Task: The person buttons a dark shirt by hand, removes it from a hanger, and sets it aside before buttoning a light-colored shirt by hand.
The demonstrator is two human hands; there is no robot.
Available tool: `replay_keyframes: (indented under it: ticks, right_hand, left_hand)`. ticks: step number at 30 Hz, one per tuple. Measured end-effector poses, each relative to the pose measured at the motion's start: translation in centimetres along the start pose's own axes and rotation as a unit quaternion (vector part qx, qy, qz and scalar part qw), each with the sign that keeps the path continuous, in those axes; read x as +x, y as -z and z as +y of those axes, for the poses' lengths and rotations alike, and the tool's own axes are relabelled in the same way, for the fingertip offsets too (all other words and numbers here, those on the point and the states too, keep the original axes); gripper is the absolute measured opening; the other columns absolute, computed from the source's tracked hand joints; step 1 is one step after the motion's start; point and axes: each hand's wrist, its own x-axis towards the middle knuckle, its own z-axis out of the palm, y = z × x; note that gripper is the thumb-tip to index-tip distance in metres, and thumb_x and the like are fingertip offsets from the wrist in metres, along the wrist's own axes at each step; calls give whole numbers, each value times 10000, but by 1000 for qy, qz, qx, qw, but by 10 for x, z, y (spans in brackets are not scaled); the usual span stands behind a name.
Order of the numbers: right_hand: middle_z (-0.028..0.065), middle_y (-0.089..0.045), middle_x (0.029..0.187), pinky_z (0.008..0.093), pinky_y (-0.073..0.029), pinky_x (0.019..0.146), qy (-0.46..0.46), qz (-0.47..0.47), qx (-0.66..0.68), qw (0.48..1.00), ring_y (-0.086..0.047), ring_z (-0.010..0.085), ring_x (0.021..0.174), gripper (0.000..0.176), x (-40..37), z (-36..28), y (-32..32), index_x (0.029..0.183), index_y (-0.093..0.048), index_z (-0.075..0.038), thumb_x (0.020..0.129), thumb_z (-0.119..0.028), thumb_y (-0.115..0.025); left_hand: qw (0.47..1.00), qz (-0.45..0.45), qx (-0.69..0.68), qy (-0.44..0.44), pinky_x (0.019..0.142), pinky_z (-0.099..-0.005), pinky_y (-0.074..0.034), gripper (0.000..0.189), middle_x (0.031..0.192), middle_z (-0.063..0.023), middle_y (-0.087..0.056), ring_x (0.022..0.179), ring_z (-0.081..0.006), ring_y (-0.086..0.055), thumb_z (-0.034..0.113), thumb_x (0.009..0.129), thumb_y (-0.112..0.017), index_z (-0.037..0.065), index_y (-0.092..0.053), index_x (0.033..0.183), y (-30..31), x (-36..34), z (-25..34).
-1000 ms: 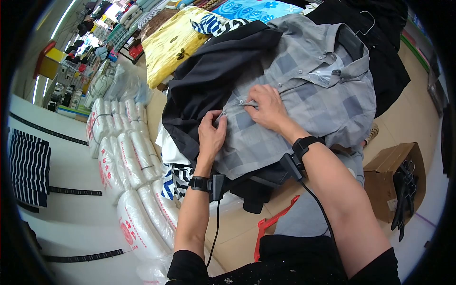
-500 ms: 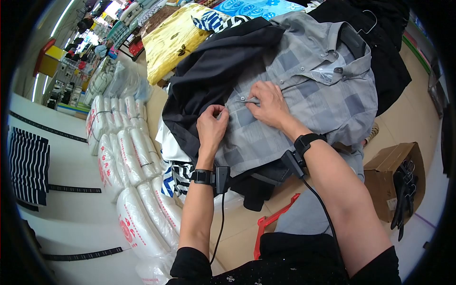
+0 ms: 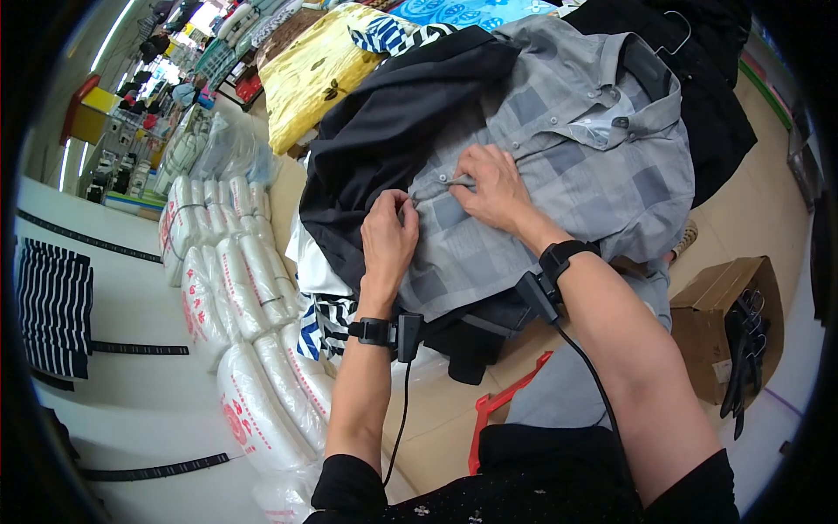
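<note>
A grey checked button-up shirt [image 3: 559,201] lies spread over a pile of clothes, its collar toward the upper right and a hanger hook [image 3: 679,33] beyond the collar. My left hand [image 3: 390,237] is at the shirt's lower front edge, thumb and fingertips pinched on the fabric. Further up the button front, my right hand [image 3: 491,188] pinches the placket between thumb and forefinger. Between the two hands a button [image 3: 443,177] shows. Dark cloth [image 3: 384,131] lies beside the shirt on the left. Both wrists wear black straps with cabled devices.
Plastic-wrapped white bundles [image 3: 253,384] are stacked on the left. An open cardboard box [image 3: 711,306] with black hangers stands at the right. Yellow fabric [image 3: 319,79] lies beyond the pile. A red frame [image 3: 497,406] is below it. Part of a shoe [image 3: 686,237] shows near the box.
Both hands keep nearly the same places on the shirt. My left hand's fingers have closed in slightly on the shirt's edge, and the view has shifted a little.
</note>
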Motion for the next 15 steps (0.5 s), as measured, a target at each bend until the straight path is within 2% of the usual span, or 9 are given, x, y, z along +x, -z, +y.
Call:
replay_keyframes:
  ticks: [3, 6, 15]
  right_hand:
    - [52, -661, 1093, 433, -435, 1054, 2, 2, -1, 1000, -585, 291, 1177, 162, 0, 0, 0, 937, -724, -86, 833, -188, -794]
    - [52, -661, 1094, 432, -434, 1055, 6, 6, -1, 1000, -586, 291, 1175, 160, 0, 0, 0, 936, -723, -87, 835, -189, -794]
    - [49, -661, 1109, 430, -430, 1062, 2, 1, -2, 1000, -582, 289, 1180, 165, 0, 1, 0, 932, -726, -87, 833, -200, -794]
  left_hand:
    - [998, 27, -16, 63, 780, -420, -578, 178, 973, -223, -764, 865, -384, -752, 139, 983, -695, -25, -711, 1051, -11, -4, 1]
    - [998, 39, -2, 50, 767, -486, -571, 146, 954, -233, -743, 859, -441, -725, 100, 970, -681, -33, -680, 1030, -20, -5, 1]
    - [999, 9, 48, 7, 782, -514, -556, 110, 945, -226, -725, 876, -439, -701, 80, 971, -678, -25, -680, 1004, -23, -2, 1]
